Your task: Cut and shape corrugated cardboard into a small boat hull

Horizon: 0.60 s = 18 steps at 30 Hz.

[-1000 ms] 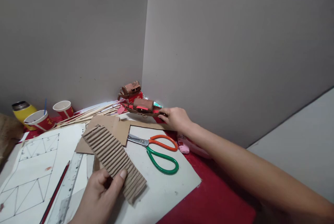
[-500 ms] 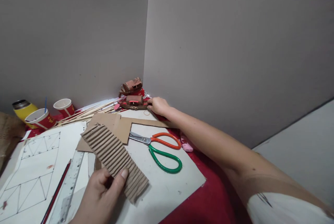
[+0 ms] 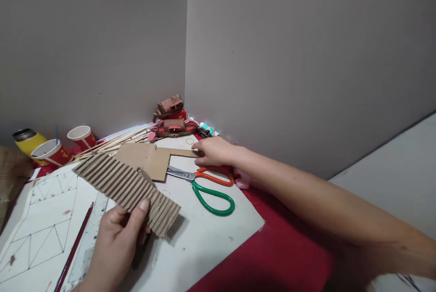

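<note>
My left hand [image 3: 117, 233] grips a strip of corrugated cardboard [image 3: 122, 185], thumb on top, holding it above the white sheet. My right hand [image 3: 213, 151] reaches across the table and rests, fingers curled, on the edge of a flat brown cardboard piece [image 3: 150, 160], just above the scissors [image 3: 204, 187] with one orange and one green handle. Whether it grips the cardboard I cannot make out. Two small brown model boats [image 3: 173, 125] sit in the corner beyond that hand.
A white sheet with pencilled triangle lines [image 3: 37, 224] lies at left, with a metal ruler [image 3: 85, 246] and a red pencil [image 3: 73, 249] on it. Bamboo sticks [image 3: 112, 144], two red paper cups [image 3: 81, 136] and a yellow flask [image 3: 29, 140] stand along the back wall. The tabletop is red [image 3: 272, 255].
My right hand let go of the model boat in the corner and drew back to the flat cardboard piece. My left hand swung the corrugated strip leftward and flatter.
</note>
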Each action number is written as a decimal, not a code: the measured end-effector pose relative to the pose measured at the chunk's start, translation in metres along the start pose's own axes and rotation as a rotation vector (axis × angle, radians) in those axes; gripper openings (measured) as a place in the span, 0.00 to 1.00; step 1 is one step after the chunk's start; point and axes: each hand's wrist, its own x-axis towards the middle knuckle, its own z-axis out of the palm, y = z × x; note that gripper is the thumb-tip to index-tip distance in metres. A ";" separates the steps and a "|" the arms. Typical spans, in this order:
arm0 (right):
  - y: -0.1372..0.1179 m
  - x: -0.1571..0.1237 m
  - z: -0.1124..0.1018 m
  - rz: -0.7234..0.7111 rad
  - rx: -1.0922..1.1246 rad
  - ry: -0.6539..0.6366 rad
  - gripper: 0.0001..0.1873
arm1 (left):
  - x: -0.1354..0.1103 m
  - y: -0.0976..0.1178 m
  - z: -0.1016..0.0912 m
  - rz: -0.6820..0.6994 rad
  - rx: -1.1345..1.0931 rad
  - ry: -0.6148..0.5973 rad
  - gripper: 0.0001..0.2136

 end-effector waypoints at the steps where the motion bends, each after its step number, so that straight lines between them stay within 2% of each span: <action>1: -0.002 -0.001 0.000 -0.020 -0.018 -0.016 0.14 | 0.000 -0.001 0.000 -0.005 -0.007 0.000 0.20; 3: -0.004 -0.001 0.001 -0.047 -0.051 -0.024 0.10 | 0.000 -0.003 0.000 -0.014 -0.019 -0.002 0.20; 10: -0.004 0.006 0.009 -0.110 -0.089 0.002 0.13 | 0.001 -0.005 0.000 -0.016 0.018 -0.002 0.22; 18: 0.014 0.009 0.010 -0.024 -0.008 0.054 0.17 | 0.003 -0.005 0.002 -0.007 0.037 0.005 0.22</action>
